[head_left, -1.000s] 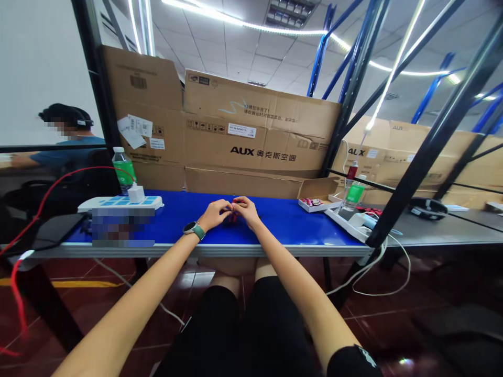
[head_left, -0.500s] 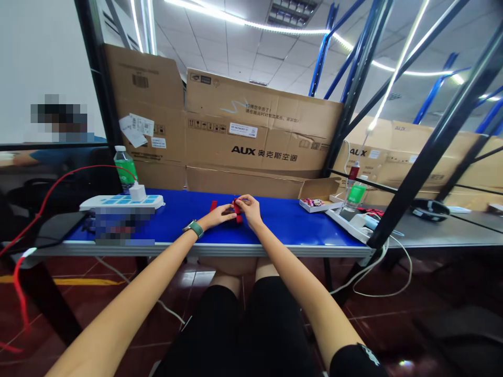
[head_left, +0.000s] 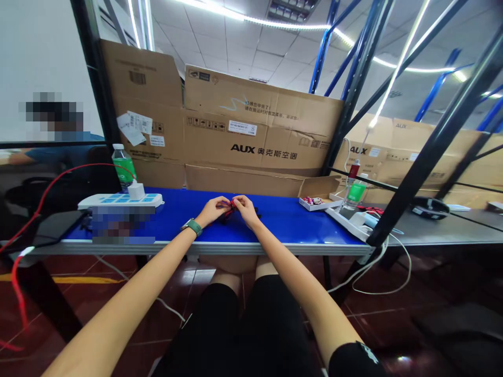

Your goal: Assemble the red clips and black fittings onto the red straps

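Note:
Just above the blue tabletop (head_left: 288,222), my two hands are close together on a red ribbon-like strip (head_left: 232,204). My left hand (head_left: 213,210), with a green-banded watch (head_left: 193,226) on its wrist, has fingers and thumb closed on the strip's left part. The fingertips of my right hand (head_left: 245,210) pinch it at the right. Dark, thin parts of the strip show below and between the fingers; its exact shape is too small to make out.
A white power strip (head_left: 88,202) with a plugged-in charger and a green-labelled bottle (head_left: 124,166) stand at left. An open box of small red pieces (head_left: 314,204) lies at right, near another bottle (head_left: 357,191). Cardboard (head_left: 259,141) walls the back. A person (head_left: 58,152) sits far left.
My left hand has shifted slightly left and up and closed its fingers on the strip. The upright red end at the left is gone from its spot, and the strip is now stretched between both hands.

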A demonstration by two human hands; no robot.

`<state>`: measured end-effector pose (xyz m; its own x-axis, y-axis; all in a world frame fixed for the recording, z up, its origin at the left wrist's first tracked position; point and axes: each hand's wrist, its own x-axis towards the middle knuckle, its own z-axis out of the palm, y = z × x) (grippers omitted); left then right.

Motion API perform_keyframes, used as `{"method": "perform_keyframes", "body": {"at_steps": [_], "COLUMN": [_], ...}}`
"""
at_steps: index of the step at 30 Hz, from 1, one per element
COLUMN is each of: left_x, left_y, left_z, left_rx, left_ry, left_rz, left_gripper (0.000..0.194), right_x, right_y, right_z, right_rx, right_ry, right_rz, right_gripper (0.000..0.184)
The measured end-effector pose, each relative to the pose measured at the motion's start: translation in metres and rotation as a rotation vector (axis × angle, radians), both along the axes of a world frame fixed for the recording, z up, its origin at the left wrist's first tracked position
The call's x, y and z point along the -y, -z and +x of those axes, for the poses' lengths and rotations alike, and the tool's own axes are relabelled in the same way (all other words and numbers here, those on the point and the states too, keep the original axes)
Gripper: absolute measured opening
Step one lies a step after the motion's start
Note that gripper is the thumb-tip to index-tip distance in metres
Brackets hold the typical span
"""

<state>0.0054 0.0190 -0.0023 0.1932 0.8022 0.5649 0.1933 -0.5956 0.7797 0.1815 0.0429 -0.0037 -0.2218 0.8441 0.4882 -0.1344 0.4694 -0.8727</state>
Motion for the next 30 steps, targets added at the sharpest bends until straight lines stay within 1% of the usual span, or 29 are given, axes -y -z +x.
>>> {"method": "perform_keyframes", "body": {"at_steps": [3, 6, 10, 12, 14, 18, 20, 23, 30], "left_x": [0.001, 0.004, 0.004, 0.002, 0.000, -0.003, -0.003, -0.001, 0.007], "left_y": [-0.001, -0.001, 0.001, 0.003, 0.004, 0.003, 0.002, -0.001, -0.005], "left_z": [-0.001, -0.001, 0.000, -0.001, -0.002, -0.005, -0.006, -0.006, -0.003], "left_rx": [0.011, 0.002, -0.010, 0.008, 0.014, 0.013, 0.047, 0.083, 0.067], "left_ry": [0.003, 0.016, 0.042, -0.003, -0.049, -0.111, -0.144, -0.158, -0.078], "left_rz": [-0.003, -0.018, -0.063, -0.079, -0.078, -0.003, 0.037, 0.051, 0.028], "left_gripper": [0.038, 0.039, 0.048, 0.050, 0.048, 0.041, 0.039, 0.039, 0.042], "right_x": [-0.002, -0.006, -0.007, -0.003, 0.003, 0.014, 0.017, 0.016, 0.003], "right_y": [0.002, 0.005, 0.006, 0.004, 0.001, -0.005, -0.007, -0.008, -0.002], "right_z": [0.001, 0.003, 0.005, 0.005, 0.004, 0.003, 0.004, 0.005, 0.008], "right_rx": [-0.010, 0.010, 0.069, 0.132, 0.184, 0.218, 0.239, 0.247, 0.159], "right_ry": [-0.014, 0.033, 0.115, 0.126, 0.143, 0.187, 0.170, 0.132, 0.079], "right_rz": [0.000, 0.027, 0.066, 0.137, 0.208, 0.260, 0.291, 0.324, 0.259], "right_gripper": [0.039, 0.044, 0.038, 0.035, 0.033, 0.021, 0.018, 0.023, 0.030]}}
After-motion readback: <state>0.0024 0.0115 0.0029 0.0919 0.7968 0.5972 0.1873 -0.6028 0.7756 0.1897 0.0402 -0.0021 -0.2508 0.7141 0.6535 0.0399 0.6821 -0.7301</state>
